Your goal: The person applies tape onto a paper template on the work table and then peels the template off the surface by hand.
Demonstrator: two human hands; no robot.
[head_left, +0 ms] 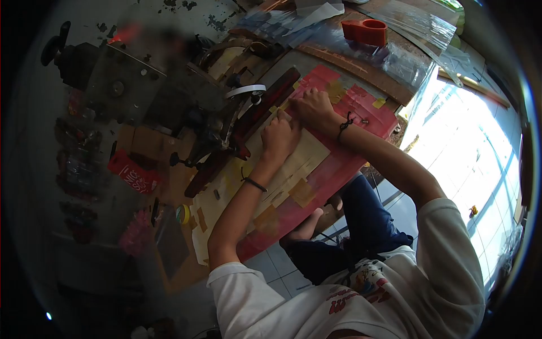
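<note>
My left hand (280, 135) rests on a cream-coloured sheet (305, 151), its fingers bent and meeting at the sheet's upper edge. Close beside it, my right hand (314, 107) has its fingers curled down over the red taped board (344, 161). Whatever lies under the fingertips of either hand is too small and hidden to make out. Brown tape pieces (303, 193) are stuck along the sheet and the red surface. Just beyond my fingers runs a dark red bar (270, 101) belonging to a black metal machine (212, 135).
An orange-red tape dispenser (365, 33) stands on the far worktop among clear plastic sheets (412, 22). A white ring (245, 90) sits on the machine. To the left are a red packet (134, 171), a yellow tape roll (182, 214) and a cardboard box (148, 141).
</note>
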